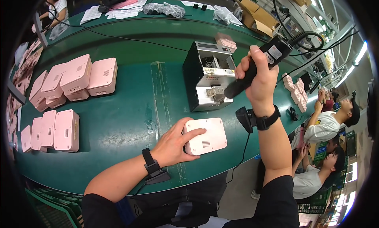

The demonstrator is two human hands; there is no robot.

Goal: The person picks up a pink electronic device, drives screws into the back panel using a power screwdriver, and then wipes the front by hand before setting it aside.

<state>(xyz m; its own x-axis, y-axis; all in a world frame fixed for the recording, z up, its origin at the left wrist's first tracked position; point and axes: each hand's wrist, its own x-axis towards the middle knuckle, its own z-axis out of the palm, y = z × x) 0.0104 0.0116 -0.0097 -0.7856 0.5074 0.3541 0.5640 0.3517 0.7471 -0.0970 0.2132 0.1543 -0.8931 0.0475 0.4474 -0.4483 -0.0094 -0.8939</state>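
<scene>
A pale pink plastic box point(213, 134) with rounded corners, a slotted vent and screw holes near its corners lies on the green table near its front edge. My left hand point(170, 146) grips its left side, the index finger stretched over the top. Raised above the table, my right hand point(261, 80) is wrapped round a black corded electric screwdriver point(277, 50), whose dark nose slants down to the left. That nose is beside a black-and-silver screw feeder point(191, 80), standing just behind the pink box. The screwdriver's bit cannot be made out.
Pink boxes point(75, 74) are stacked at the left, with a row of others point(66, 130) nearer. One pink box point(226, 42) sits behind the feeder, several point(296, 93) at the right. Papers and bagged parts point(164, 9) lie along the back. Co-workers point(325, 125) sit at the right.
</scene>
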